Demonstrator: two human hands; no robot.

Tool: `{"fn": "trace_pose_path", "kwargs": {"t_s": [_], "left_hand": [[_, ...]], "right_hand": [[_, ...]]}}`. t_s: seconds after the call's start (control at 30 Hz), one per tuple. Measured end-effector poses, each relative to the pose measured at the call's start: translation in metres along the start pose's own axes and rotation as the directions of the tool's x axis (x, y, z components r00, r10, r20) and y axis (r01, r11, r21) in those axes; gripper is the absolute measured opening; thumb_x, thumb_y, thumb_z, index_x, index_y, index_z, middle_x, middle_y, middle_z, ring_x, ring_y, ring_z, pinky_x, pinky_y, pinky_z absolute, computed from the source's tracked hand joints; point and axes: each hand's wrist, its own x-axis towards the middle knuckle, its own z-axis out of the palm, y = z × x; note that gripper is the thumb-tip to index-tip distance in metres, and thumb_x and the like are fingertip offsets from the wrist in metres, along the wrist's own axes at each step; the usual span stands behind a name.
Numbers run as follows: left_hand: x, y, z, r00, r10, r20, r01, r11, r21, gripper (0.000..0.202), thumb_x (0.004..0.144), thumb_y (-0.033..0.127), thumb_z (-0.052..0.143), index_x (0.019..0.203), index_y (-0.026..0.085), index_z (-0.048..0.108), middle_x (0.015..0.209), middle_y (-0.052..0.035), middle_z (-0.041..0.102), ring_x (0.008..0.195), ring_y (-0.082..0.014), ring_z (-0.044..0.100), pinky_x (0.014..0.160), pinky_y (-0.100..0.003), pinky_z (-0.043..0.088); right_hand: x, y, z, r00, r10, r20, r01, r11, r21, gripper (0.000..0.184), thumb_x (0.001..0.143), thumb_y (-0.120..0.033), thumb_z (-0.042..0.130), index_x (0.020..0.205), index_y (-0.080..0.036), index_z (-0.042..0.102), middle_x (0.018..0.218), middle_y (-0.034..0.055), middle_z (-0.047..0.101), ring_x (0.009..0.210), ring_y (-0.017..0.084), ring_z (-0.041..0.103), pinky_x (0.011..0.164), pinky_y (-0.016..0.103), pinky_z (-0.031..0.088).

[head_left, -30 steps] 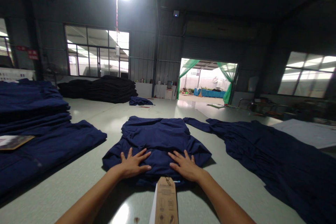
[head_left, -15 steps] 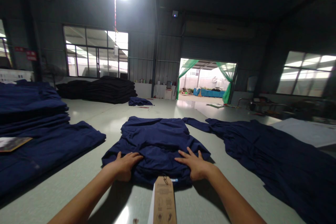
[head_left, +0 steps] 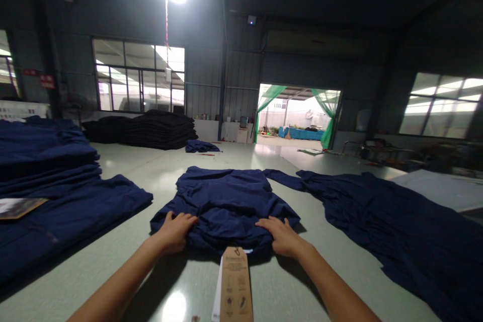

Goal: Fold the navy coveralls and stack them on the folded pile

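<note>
A folded navy garment lies in front of me on the pale table, its cloth wrinkled across the near half. My left hand grips its near left side, fingers bent on top and the thumb side low at the edge. On the near right side my right hand has hold of the cloth in the same way. Between the hands, a brown cardboard hang tag on a dark loop hangs from the near edge toward me, with a white slip behind it. A small pale label shows beside the loop.
At left stands a stack of navy garments, with a printed card on the nearest one. Another navy garment is spread out at right, one sleeve reaching the folded one. Black piles and a small navy bundle lie farther back.
My fingers have drawn in from a spread, flat pose to a bent grip on both sides. The garment's near edge has shifted slightly away from me, and the tag with it.
</note>
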Motion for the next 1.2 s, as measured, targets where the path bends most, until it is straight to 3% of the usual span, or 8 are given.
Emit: {"fn": "trace_pose_path", "kwargs": {"t_s": [0.07,0.13,0.2,0.27,0.4,0.63,0.93,1.2], "left_hand": [[-0.004,0.012,-0.012,0.997,-0.008,0.081,0.013,0.998,-0.059,0.087,0.045,0.001,0.045,0.126,0.031,0.038,0.141,-0.0065,0.033,0.125,-0.0345,0.029,0.091,-0.068,0.019],[-0.007,0.026,-0.022,0.996,0.074,0.043,-0.068,0.99,-0.121,0.086,0.044,0.002,0.046,0.123,0.036,0.04,0.145,-0.0014,0.026,0.128,-0.0348,0.022,0.091,-0.071,0.013],[-0.008,0.041,-0.027,0.976,0.195,-0.101,-0.207,0.97,-0.129,0.066,0.051,0.004,0.047,0.108,0.037,0.053,0.135,0.0027,0.039,0.125,-0.0307,0.027,0.094,-0.069,0.003],[-0.008,0.054,-0.026,0.934,0.278,-0.225,-0.305,0.947,-0.096,0.042,0.061,0.008,0.047,0.09,0.034,0.061,0.116,0.0034,0.053,0.116,-0.0258,0.037,0.097,-0.065,-0.003],[-0.009,0.071,-0.011,0.897,0.366,-0.247,-0.398,0.912,-0.095,0.018,0.07,0.018,0.052,0.077,0.029,0.064,0.092,0.001,0.057,0.099,-0.0212,0.046,0.098,-0.061,0.002],[-0.001,0.067,0.006,0.895,0.393,-0.209,-0.431,0.883,-0.186,0.037,0.061,0.006,0.05,0.078,0.033,0.067,0.091,0.0018,0.056,0.095,-0.0195,0.045,0.096,-0.06,0.008],[-0.004,0.064,-0.003,0.896,0.394,-0.202,-0.436,0.868,-0.238,0.037,0.056,0.006,0.047,0.083,0.028,0.061,0.091,0.0014,0.057,0.098,-0.0213,0.047,0.096,-0.06,0.008],[-0.007,0.066,-0.006,0.903,0.405,-0.145,-0.428,0.878,-0.213,0.046,0.059,0.015,0.052,0.103,0.032,0.054,0.09,0.001,0.059,0.098,-0.0238,0.048,0.095,-0.062,0.008]], "right_hand": [[0.0,-0.012,-0.007,0.997,-0.075,-0.033,0.076,0.997,0.022,0.07,0.056,-0.005,0.046,0.122,-0.028,0.049,0.133,0.0037,0.042,0.123,0.024,0.03,0.101,0.048,0.021],[-0.001,-0.026,-0.015,0.974,-0.194,-0.119,0.199,0.979,0.03,0.051,0.059,-0.007,0.047,0.105,-0.026,0.062,0.121,0.0027,0.048,0.115,0.019,0.036,0.1,0.037,0.026],[-0.001,-0.04,-0.02,0.948,-0.276,-0.157,0.278,0.961,-0.008,0.027,0.067,-0.014,0.049,0.082,-0.025,0.068,0.105,0.0018,0.053,0.104,0.017,0.04,0.097,0.031,0.028],[-0.002,-0.05,-0.021,0.945,-0.302,-0.125,0.294,0.952,-0.081,0.018,0.072,-0.022,0.052,0.072,-0.025,0.07,0.095,0.0017,0.053,0.097,0.017,0.04,0.094,0.031,0.029],[-0.003,-0.053,-0.013,0.961,-0.272,-0.042,0.26,0.949,-0.177,0.015,0.069,-0.03,0.061,0.08,-0.027,0.071,0.093,0.0025,0.052,0.094,0.019,0.039,0.091,0.033,0.029],[-0.002,-0.051,-0.003,0.964,-0.266,-0.008,0.262,0.955,-0.141,0.026,0.066,-0.035,0.066,0.09,-0.025,0.065,0.1,0.0027,0.049,0.097,0.02,0.038,0.089,0.034,0.028],[-0.001,-0.059,-0.004,0.972,-0.235,0.004,0.235,0.97,-0.054,0.019,0.067,-0.034,0.064,0.082,-0.022,0.064,0.1,0.0024,0.053,0.097,0.02,0.04,0.084,0.034,0.029],[-0.008,-0.069,-0.027,0.963,-0.228,0.144,0.226,0.974,0.032,0.011,0.065,-0.024,0.06,0.073,-0.019,0.064,0.071,-0.0011,0.061,0.07,0.013,0.05,0.062,0.022,0.032]]}}
